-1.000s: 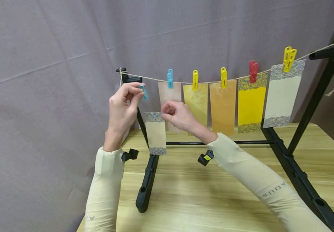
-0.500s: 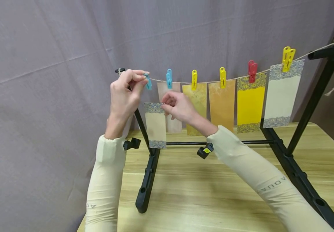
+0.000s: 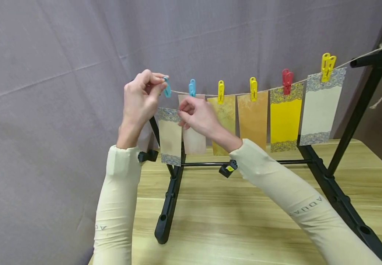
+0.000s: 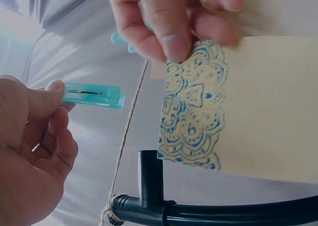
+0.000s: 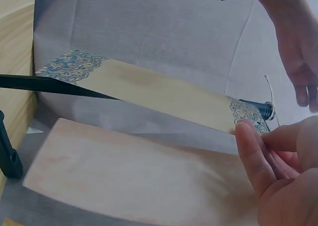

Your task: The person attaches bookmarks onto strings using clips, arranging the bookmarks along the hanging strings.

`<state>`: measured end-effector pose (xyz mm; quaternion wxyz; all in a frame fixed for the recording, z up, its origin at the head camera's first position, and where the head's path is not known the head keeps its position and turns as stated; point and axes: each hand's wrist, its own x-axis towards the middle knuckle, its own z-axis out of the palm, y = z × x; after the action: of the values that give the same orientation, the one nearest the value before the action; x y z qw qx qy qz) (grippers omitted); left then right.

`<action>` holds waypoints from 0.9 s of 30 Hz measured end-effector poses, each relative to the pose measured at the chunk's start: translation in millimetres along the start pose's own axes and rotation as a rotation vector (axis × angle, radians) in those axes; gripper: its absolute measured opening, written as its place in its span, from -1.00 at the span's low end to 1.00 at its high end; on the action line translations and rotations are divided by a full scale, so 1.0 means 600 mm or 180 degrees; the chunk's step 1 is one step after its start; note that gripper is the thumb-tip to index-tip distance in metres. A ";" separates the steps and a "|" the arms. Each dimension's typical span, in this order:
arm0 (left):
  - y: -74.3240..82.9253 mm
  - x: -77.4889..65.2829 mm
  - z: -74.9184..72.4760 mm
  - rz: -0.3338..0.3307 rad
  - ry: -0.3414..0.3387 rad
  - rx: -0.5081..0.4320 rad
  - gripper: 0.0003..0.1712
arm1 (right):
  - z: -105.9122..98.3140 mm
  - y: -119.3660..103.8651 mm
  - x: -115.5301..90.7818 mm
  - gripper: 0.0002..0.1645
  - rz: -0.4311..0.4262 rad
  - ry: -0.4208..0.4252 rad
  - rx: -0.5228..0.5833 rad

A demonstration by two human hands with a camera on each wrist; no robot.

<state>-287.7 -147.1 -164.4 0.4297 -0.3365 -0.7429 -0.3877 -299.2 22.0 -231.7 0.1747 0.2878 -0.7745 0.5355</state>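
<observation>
My left hand (image 3: 139, 101) pinches a light-blue plastic clothespin (image 3: 167, 88) between thumb and forefinger, near the left end of the twine (image 3: 179, 92). In the left wrist view the clothespin (image 4: 94, 96) points toward the twine (image 4: 130, 119) and appears apart from it. A cream paper card (image 3: 170, 138) with blue lace-patterned ends hangs from my right hand (image 3: 199, 116), which pinches its upper right corner. This card sits just below the twine and in front of a pale pink card (image 3: 195, 143). In the right wrist view the cream card (image 5: 164, 94) slants beside the pink one.
Along the twine, more clothespins hold a gold card (image 3: 223, 114), an orange card (image 3: 253, 117), a yellow patterned card (image 3: 286, 117) and a white one (image 3: 323, 106). A black stand (image 3: 351, 117) carries the twine over a wooden table (image 3: 230, 221). Grey cloth (image 3: 61, 110) forms the backdrop.
Both hands have risen toward the twine. The clothespin has come up to about the twine's height, and the cream card has moved up, then slightly left. Both grips have stayed.
</observation>
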 end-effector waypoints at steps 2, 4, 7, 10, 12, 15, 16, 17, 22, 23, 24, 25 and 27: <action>-0.001 0.003 0.000 0.0007 -0.0029 0.0026 -0.89 | 0.003 -0.006 0.003 -0.91 -0.0071 0.0052 -0.0026; -0.003 0.006 -0.001 0.0008 -0.0056 0.0075 -0.90 | 0.006 -0.011 0.005 -0.92 -0.0134 0.0120 -0.0074; -0.004 0.009 -0.002 -0.0061 -0.0072 0.0116 -0.91 | 0.010 -0.018 0.010 -0.92 -0.0196 0.0180 -0.0114; -0.005 0.013 -0.005 -0.0160 -0.0101 0.0194 -0.90 | 0.011 -0.023 0.015 -0.93 -0.0229 0.0257 -0.0161; -0.004 0.015 -0.007 -0.0234 -0.0121 0.0232 -0.89 | 0.011 -0.026 0.018 -0.94 -0.0235 0.0304 -0.0200; 0.002 0.017 -0.011 -0.0289 -0.0126 0.0273 -0.88 | 0.012 -0.028 0.023 -0.93 -0.0211 0.0315 -0.0251; 0.004 0.018 -0.012 -0.0293 -0.0121 0.0280 -0.88 | 0.013 -0.028 0.025 -0.93 -0.0212 0.0304 -0.0281; 0.006 0.019 -0.012 -0.0294 -0.0121 0.0281 -0.88 | 0.014 -0.028 0.026 -0.92 -0.0202 0.0290 -0.0293; 0.010 0.024 -0.011 -0.0292 -0.0164 0.0318 -0.88 | 0.018 -0.030 0.028 -0.92 -0.0212 0.0333 -0.0370; 0.010 0.024 -0.010 -0.0297 -0.0171 0.0338 -0.88 | 0.019 -0.030 0.028 -0.93 -0.0220 0.0352 -0.0363; 0.011 0.024 -0.010 -0.0302 -0.0174 0.0364 -0.88 | 0.019 -0.032 0.027 -0.94 -0.0235 0.0370 -0.0372; 0.011 0.024 -0.009 -0.0304 -0.0174 0.0389 -0.89 | 0.019 -0.032 0.026 -0.95 -0.0248 0.0386 -0.0383; 0.011 0.023 -0.009 -0.0314 -0.0174 0.0431 -0.89 | 0.020 -0.034 0.026 -0.95 -0.0273 0.0407 -0.0394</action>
<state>-286.0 -146.3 -148.1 0.4113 -0.2802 -0.7945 -0.3480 -297.6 1.7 -211.9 0.2639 0.2746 -0.7804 0.4960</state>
